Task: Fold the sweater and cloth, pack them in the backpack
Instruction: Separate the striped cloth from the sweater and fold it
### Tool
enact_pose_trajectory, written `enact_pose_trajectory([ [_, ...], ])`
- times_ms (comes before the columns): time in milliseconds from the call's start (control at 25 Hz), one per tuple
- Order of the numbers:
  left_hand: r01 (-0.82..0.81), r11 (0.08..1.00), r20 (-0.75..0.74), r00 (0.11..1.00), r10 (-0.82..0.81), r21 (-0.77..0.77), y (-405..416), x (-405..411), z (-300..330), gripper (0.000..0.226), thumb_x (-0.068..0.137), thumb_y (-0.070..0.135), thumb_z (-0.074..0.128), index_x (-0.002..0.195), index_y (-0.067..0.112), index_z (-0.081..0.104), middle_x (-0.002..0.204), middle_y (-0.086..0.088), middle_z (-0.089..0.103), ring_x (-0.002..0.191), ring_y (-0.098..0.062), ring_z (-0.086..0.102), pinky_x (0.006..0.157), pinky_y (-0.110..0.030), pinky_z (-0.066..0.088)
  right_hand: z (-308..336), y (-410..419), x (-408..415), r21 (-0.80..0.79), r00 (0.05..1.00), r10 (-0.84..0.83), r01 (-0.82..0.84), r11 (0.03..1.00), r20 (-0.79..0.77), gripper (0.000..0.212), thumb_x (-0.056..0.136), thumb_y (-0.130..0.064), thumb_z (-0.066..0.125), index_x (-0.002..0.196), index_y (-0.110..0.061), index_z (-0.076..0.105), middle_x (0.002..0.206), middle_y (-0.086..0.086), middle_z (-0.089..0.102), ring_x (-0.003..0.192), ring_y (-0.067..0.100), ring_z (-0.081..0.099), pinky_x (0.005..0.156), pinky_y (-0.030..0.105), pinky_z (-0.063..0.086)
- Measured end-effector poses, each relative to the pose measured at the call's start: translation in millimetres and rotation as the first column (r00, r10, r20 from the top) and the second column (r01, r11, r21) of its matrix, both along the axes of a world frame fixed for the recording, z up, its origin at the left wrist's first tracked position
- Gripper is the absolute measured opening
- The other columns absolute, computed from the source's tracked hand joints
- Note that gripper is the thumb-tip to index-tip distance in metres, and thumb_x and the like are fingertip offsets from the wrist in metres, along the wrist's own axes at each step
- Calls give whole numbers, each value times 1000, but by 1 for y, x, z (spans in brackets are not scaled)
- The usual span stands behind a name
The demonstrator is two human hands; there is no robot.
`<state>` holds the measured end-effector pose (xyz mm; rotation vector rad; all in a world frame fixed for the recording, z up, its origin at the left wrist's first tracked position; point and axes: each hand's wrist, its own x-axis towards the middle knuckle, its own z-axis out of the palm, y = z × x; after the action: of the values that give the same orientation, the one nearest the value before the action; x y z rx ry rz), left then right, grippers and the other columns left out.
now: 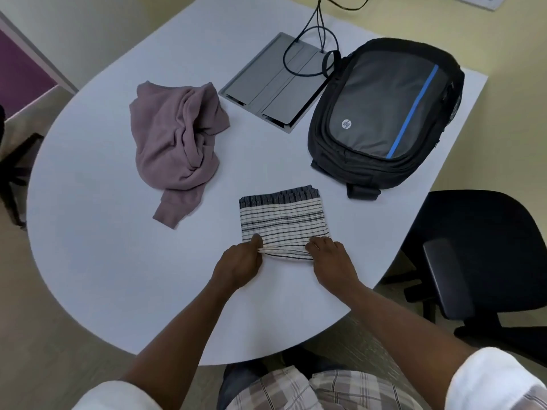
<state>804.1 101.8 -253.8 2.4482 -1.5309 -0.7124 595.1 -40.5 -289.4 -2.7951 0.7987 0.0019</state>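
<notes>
Striped cloth (282, 217), white with dark lines, lies folded into a near-square on the pale grey bench (97, 247), near the front centre. Its stripes run left to right; the darker banded edge points away from the person, toward the backpack (384, 113). The near edge is lifted slightly and gathered: the left hand (241, 261) pinches its left corner with curled fingers, and the right hand (330, 255) grips its right corner likewise. How many layers the fold holds cannot be made out.

Mauve sweater (177, 137) sits crumpled and unfolded at the left rear of the cloth, well apart from it, long axis running from the far side toward the person, one ribbed cuff pointing to the near edge. Its neckline and second sleeve are hidden in the folds.

The black-and-grey backpack with a blue stripe lies flat at the right rear, face up, long axis diagonal, zips apparently closed; its straps are mostly hidden beneath. A grey cable hatch (275, 84) with black cables (310, 48) sits between sweater and backpack. A black chair (479, 261) stands at right, partly cut off.
</notes>
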Motion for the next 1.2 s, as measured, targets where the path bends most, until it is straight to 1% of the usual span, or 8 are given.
enact_pose_trajectory([
  [200,-7,999,-95,995,2,-49,18,3,-2,16,92,30,52,103,25,41,92,-5,69,72,-27,60,61,-32,45,9,-3,-7,59,994,-66,61,996,83,42,59,13,66,94,-10,67,83,5,64,78,26,59,65,35,49],
  [280,41,998,-109,993,-45,-37,27,7,-4,38,82,38,64,116,28,49,107,2,69,86,-22,63,74,-31,51,16,-8,-5,189,982,-165,145,971,91,37,68,11,59,98,-9,67,80,10,64,78,28,59,66,36,50],
  [400,175,984,-6,984,-175,-43,36,14,-13,69,72,37,72,137,24,52,135,4,59,119,-19,57,101,-31,44,23,-23,0,357,977,-208,179,917,45,22,85,-1,51,101,-15,57,83,6,63,80,25,56,65,36,47],
  [520,198,975,14,980,-197,-102,34,16,-20,62,70,20,69,131,22,59,131,1,63,117,-21,59,99,-35,47,28,-40,8,469,959,-275,213,857,66,9,91,-13,60,100,-15,56,87,0,65,77,18,57,62,30,38],
  [640,-35,980,-61,998,24,-198,22,15,-14,26,83,15,64,108,23,67,99,1,73,90,-23,68,72,-30,52,31,-50,15,510,923,-373,275,815,99,8,91,-17,63,91,-16,55,79,-4,62,71,16,55,59,29,37],
  [760,-237,930,-179,965,192,-281,6,21,-9,16,93,26,57,106,19,63,90,3,72,78,-21,67,64,-27,48,36,-60,25,540,866,-480,340,770,141,9,90,-18,63,88,-18,54,77,-5,62,70,14,58,59,30,43],
  [1000,-522,828,-250,846,472,-205,-38,35,2,32,99,34,54,71,22,45,64,7,55,64,-21,53,58,-30,34,48,-89,54,586,774,-608,412,698,179,13,88,-19,66,98,-14,59,85,-3,64,78,14,61,65,26,43],
  [1200,-670,739,-296,722,625,-75,-59,45,-2,42,97,37,56,62,18,43,59,3,52,63,-19,50,55,-29,35,45,-112,81,595,769,-616,418,687,171,25,88,-23,69,109,-13,59,101,-1,63,94,14,58,77,28,43],
])
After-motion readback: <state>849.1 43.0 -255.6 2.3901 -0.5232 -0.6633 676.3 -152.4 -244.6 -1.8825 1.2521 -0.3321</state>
